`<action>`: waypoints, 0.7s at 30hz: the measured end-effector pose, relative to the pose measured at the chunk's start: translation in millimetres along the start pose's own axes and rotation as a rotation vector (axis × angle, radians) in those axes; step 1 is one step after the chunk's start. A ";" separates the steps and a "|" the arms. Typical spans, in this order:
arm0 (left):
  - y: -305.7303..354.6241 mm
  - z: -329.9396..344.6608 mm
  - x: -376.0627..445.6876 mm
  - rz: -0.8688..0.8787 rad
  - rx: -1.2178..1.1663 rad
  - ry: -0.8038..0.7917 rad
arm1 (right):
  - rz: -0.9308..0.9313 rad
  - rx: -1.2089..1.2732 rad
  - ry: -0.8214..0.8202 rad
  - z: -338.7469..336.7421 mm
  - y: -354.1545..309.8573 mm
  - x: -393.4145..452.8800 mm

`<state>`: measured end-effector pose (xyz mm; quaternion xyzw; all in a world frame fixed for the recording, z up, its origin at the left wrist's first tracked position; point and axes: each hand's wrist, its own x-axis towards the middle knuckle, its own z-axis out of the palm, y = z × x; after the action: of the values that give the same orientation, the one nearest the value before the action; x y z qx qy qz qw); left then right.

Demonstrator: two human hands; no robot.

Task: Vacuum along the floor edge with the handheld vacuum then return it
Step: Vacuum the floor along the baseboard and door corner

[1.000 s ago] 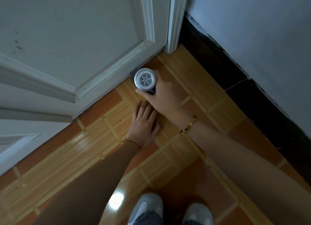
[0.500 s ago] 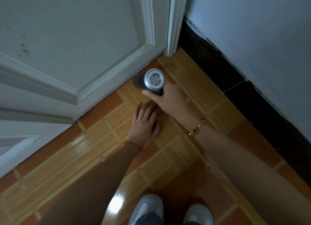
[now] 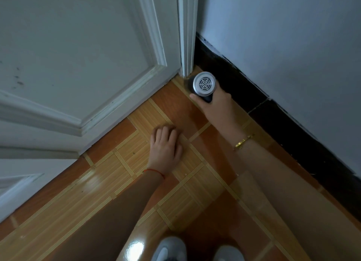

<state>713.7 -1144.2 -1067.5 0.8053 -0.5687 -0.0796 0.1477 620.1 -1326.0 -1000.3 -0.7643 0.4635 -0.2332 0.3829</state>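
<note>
The handheld vacuum [image 3: 203, 84] is a dark cylinder with a round silver vented end facing me. My right hand [image 3: 216, 104] is wrapped around its body and holds it pointing down into the floor corner where the white door frame [image 3: 186, 46] meets the black skirting [image 3: 254, 96]. Its nozzle is hidden beneath the body. My left hand [image 3: 166, 145] rests palm down on the tiled floor [image 3: 121, 174], fingers together, about a hand's width to the lower left of the vacuum and holding nothing.
A white panelled door [image 3: 78, 55] fills the upper left, its bottom edge running along the floor. A pale wall [image 3: 283, 46] stands above the skirting on the right. My two grey shoes [image 3: 170, 249] are at the bottom edge.
My right hand has carried the vacuum to the right along the door's bottom edge into the corner by the door frame. My left hand has stayed flat on the floor.
</note>
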 end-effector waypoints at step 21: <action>19.7 19.7 8.4 0.138 0.050 -0.070 | 0.152 -0.141 0.037 -65.0 35.6 -58.7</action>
<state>693.1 -1161.0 -1079.2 0.7643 -0.6296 -0.0832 0.1125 527.9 -1307.7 -990.0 -0.7477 0.5423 -0.1846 0.3360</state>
